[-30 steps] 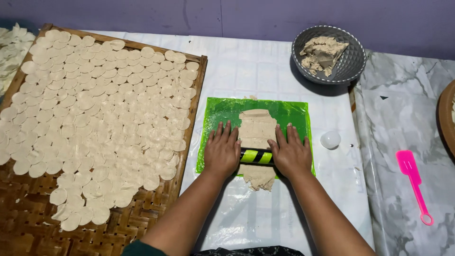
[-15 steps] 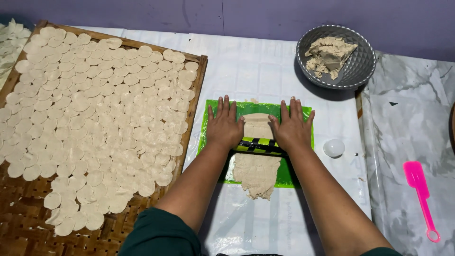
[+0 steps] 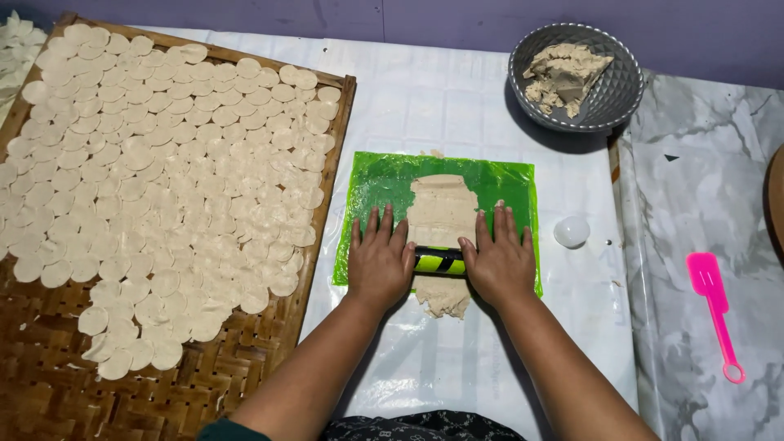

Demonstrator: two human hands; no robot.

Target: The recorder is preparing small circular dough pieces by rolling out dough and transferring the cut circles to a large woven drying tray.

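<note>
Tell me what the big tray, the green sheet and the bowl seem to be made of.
Tray: woven bamboo or similar strips, matte brown, basket weave showing. Green sheet: thin plastic film, glossy and wrinkled, lying over the flattened dough. Bowl: probably moulded plastic, grey, with a faceted diamond pattern; metal cannot be ruled out.

- Purple wall [image 3: 408,16] is running along the whole far edge.
- White checked plastic sheet [image 3: 441,90] is covering the middle of the floor, creasing and catching glare.
- Grey marble-pattern sheet [image 3: 702,163] is covering the right side, meeting the white one at a straight seam.
- Brown curved edge of something [image 3: 776,204] is poking in at the right edge; cannot tell what.
- Light is falling evenly from above, shadows staying soft.
</note>
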